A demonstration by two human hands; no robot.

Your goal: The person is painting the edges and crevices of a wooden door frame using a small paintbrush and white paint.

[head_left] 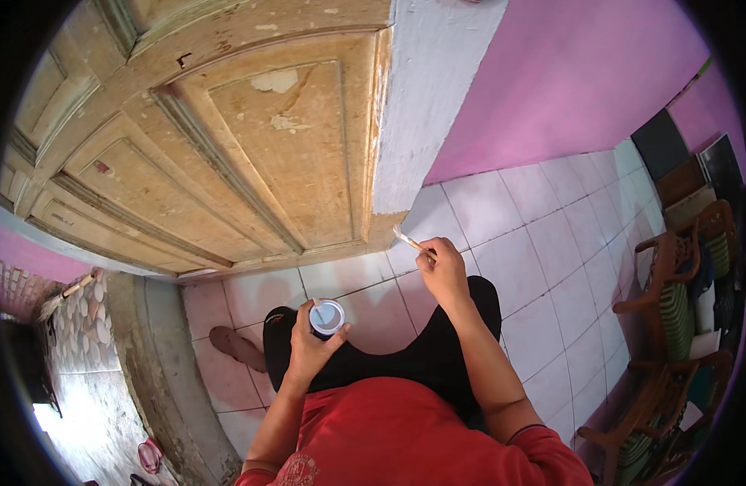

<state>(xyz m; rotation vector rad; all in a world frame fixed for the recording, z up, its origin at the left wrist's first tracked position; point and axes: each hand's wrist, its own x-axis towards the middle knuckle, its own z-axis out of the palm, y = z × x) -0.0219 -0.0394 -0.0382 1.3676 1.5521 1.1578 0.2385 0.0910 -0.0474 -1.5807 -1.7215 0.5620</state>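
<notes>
Left hand: the left hand (309, 348) is wrapped around a small round container of pale blue-grey paint (331, 317), above the lap; best held level and near the work.
Right hand: the right hand (444, 271), well apart from the left, grips a slim paintbrush with a light wooden handle (408, 240).
Brush tip: near the lower end of a pale grey painted strip (425, 89); contact cannot be confirmed.
Work surface: the strip borders a worn, yellowish-brown panelled wooden door (284, 170); its lowest part shows bare wood.
Stroke: light, lengthwise strokes, blended into the grey, should suit the bare end.
Load: excess paint should be wiped on the container rim; drips could mark the white floor tiles (502, 206).
</notes>
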